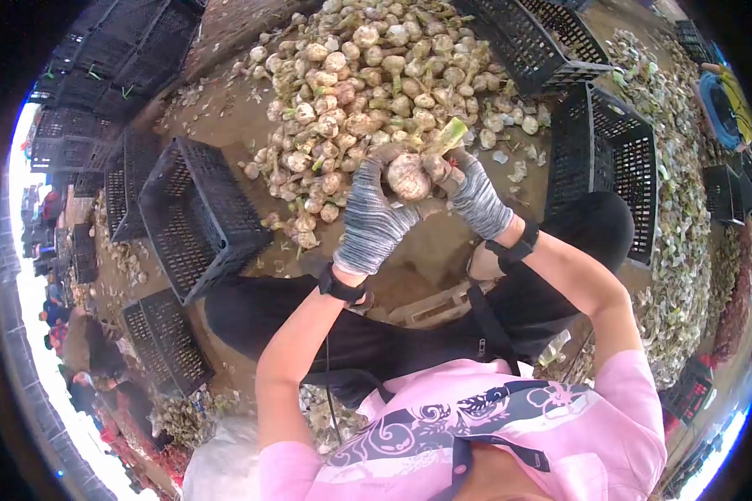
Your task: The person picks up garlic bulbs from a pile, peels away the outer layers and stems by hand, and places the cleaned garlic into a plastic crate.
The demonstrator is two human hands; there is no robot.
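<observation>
A large garlic bulb (409, 177), whitish with dirt on it, is held between my two hands in front of the pile. My left hand (374, 215), in a grey striped glove with soiled fingers, cups the bulb from the left and below. My right hand (475, 194), gloved alike, has its fingers closed against the bulb's right side near the neck. A cut green stalk (448, 135) sticks up just above the right fingers. Whether a tool sits inside the right hand is hidden.
A heap of garlic bulbs (376, 75) lies on the ground ahead. Black plastic crates stand left (196, 219), right (602, 159) and at the upper right (551, 42). Garlic skins and trimmings (668, 209) cover the ground on the right. Several people (83, 351) are far left.
</observation>
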